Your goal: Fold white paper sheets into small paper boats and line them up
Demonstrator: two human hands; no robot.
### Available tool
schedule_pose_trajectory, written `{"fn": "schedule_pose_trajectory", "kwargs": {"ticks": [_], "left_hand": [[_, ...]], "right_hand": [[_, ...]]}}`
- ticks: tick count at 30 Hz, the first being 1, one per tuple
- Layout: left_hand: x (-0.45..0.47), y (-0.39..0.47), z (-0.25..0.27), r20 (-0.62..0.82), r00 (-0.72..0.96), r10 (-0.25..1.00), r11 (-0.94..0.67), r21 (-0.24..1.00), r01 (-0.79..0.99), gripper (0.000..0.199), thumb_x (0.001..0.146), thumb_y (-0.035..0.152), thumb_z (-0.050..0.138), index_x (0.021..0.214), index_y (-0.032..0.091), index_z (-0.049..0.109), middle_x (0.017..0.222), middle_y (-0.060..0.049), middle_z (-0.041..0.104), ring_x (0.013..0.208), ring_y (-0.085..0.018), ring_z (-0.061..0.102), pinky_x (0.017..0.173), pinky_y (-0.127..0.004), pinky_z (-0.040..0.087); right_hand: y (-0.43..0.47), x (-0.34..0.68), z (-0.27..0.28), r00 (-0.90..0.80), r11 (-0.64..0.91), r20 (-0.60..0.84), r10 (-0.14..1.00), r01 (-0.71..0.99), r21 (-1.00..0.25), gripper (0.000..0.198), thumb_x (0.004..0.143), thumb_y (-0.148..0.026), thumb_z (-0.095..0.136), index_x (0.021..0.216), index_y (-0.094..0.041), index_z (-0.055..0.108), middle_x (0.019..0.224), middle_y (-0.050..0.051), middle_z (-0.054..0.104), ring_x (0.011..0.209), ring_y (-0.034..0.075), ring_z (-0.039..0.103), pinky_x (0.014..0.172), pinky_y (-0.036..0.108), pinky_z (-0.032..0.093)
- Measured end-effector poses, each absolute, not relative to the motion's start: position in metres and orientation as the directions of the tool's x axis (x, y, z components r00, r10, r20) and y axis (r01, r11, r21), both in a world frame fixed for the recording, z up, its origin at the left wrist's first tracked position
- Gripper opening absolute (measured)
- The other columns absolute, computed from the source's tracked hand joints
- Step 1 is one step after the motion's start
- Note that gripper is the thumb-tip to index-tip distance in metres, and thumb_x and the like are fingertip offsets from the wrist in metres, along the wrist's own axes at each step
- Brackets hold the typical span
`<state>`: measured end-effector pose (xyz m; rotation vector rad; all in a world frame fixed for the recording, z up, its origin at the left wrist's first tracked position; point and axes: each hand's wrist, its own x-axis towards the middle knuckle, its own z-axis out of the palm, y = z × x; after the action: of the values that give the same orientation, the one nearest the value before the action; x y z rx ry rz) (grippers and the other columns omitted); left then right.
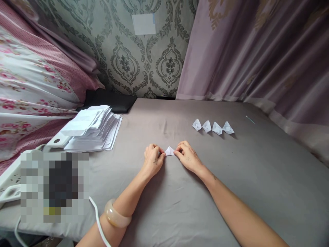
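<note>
Between my two hands is a small folded white paper [169,151], triangular in outline with a crease down its middle. My left hand [154,157] pinches its left corner between thumb and fingers. On the opposite side, my right hand [187,155] grips the right corner the same way. The paper is held just at or above the grey cloth; which of the two I cannot tell. Beyond my right hand, several folded paper boats [217,128] stand in a row on the cloth.
A tall stack of white paper sheets [89,128] lies at the left, with a black flat item [110,99] behind it. A white cable [95,209] runs by my left forearm. A thin cotton swab-like stick [250,119] lies far right on the grey cloth [257,178]. Curtains [231,51] hang behind.
</note>
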<state>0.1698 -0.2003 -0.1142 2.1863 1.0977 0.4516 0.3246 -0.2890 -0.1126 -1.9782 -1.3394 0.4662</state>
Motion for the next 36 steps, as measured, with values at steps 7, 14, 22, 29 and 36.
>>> {"fn": "schedule_pose_trajectory", "kwargs": {"ticks": [7, 14, 22, 29, 36], "left_hand": [[0.165, -0.2, -0.108, 0.075, 0.678, 0.731, -0.407, 0.846, 0.345, 0.009, 0.085, 0.026, 0.046, 0.08, 0.02, 0.051, 0.07, 0.0, 0.052, 0.064, -0.014, 0.046, 0.065, -0.028, 0.035], [0.17, -0.199, -0.102, -0.042, 0.672, 0.74, 0.068, 0.998, -0.013, 0.039, 0.071, 0.027, 0.064, 0.106, 0.017, 0.05, 0.069, 0.003, 0.053, 0.063, -0.011, 0.046, 0.06, -0.023, 0.034], [0.166, -0.205, -0.093, -0.087, 0.768, 0.635, 0.087, 0.995, 0.041, 0.032, 0.069, 0.042, 0.069, 0.081, 0.012, 0.068, 0.069, -0.002, 0.061, 0.058, -0.009, 0.044, 0.057, -0.023, 0.031], [0.18, -0.217, -0.079, -0.012, 0.606, 0.795, 0.173, 0.963, -0.208, 0.03, 0.058, 0.038, 0.077, 0.07, 0.012, 0.068, 0.063, -0.002, 0.06, 0.057, -0.009, 0.044, 0.057, -0.023, 0.033], [0.197, -0.229, -0.081, 0.118, 0.51, 0.852, 0.016, 0.968, -0.251, 0.029, 0.063, 0.041, 0.073, 0.067, 0.014, 0.064, 0.061, 0.0, 0.058, 0.056, -0.008, 0.046, 0.055, -0.022, 0.034]], "right_hand": [[-0.294, 0.324, -0.112, 0.385, -0.137, 0.038, 0.922, 0.416, -0.899, 0.016, 0.085, -0.035, 0.05, 0.08, -0.021, 0.054, 0.07, -0.002, 0.056, 0.059, 0.011, 0.047, 0.059, 0.025, 0.038], [-0.283, 0.315, -0.105, 0.505, 0.03, 0.032, 0.862, 0.011, -0.999, 0.031, 0.072, -0.038, 0.063, 0.094, -0.02, 0.051, 0.073, -0.001, 0.057, 0.064, 0.012, 0.051, 0.058, 0.025, 0.042], [-0.293, 0.313, -0.092, 0.373, 0.093, 0.118, 0.92, 0.086, -0.992, 0.03, 0.068, -0.035, 0.066, 0.09, -0.02, 0.053, 0.061, -0.006, 0.051, 0.055, 0.009, 0.046, 0.055, 0.024, 0.038], [-0.297, 0.297, -0.083, 0.487, 0.113, 0.038, 0.873, -0.124, -0.986, 0.042, 0.069, -0.052, 0.065, 0.089, -0.015, 0.062, 0.078, 0.004, 0.062, 0.062, 0.011, 0.055, 0.052, 0.023, 0.039], [-0.294, 0.292, -0.084, 0.616, 0.17, 0.132, 0.776, -0.003, -0.985, 0.037, 0.066, -0.052, 0.066, 0.072, -0.015, 0.065, 0.06, 0.002, 0.061, 0.058, 0.013, 0.055, 0.055, 0.025, 0.044]]}}
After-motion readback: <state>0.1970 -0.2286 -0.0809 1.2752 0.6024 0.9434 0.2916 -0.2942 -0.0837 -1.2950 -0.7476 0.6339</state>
